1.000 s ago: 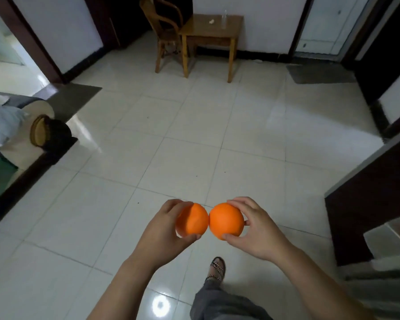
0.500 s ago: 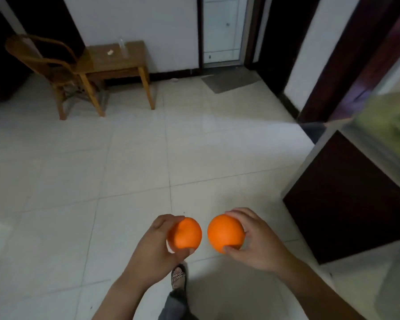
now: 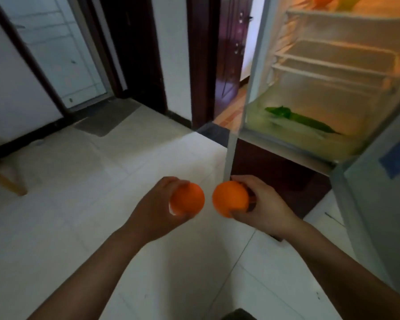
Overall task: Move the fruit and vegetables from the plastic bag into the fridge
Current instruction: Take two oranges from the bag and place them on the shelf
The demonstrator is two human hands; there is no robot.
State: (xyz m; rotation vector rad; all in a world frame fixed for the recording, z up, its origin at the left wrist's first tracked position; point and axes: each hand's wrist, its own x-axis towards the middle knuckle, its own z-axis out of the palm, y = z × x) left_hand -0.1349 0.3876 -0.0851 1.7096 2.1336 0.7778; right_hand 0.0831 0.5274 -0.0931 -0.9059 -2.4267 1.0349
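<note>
1. Gripping two oranges, one in each hand, low in the view near 6 o'clock, both in the air above the white tiled floor (image 3: pixel 79 215).
2. Showing on the left orange (image 3: pixel 191 199) a round shape and a smooth, bright skin, slightly blurred, with its 9 o'clock side covered by the hand.
3. Showing on the right orange (image 3: pixel 229 198) the same round form and even colour, with its 3 o'clock side hidden against the palm. Sitting just beside the left orange at its 3 o'clock, with a narrow gap between them, not touching.
4. Curling the left hand (image 3: pixel 155 211) round its fruit, fingers over the top and thumb underneath, with the forearm running off toward 7 o'clock.
5. Wrapping the right hand (image 3: pixel 266 209) round its fruit in the same way, fingertips on top and thumb at the lower edge, with the forearm running off toward 4 o'clock.
6. Facing the open fridge (image 3: pixel 252 88) at 1 to 2 o'clock from the hands, warmly lit inside, with pale shelves (image 3: pixel 333 58) stacked above a clear bottom drawer (image 3: pixel 286 139).
7. Looking at a long green vegetable (image 3: pixel 298 116) lying in that drawer, and at another orange fruit (image 3: pixel 321 0) at 12 o'clock of the fridge, cut off by the top edge.
8. Standing beside the pale fridge door (image 3: pixel 379 227) at 3 o'clock, bearing a blue label (image 3: pixel 397 158).
9. Passing a grey doormat (image 3: pixel 106 118) at 11 o'clock and a wooden leg (image 3: pixel 7 181) at 9 o'clock.
</note>
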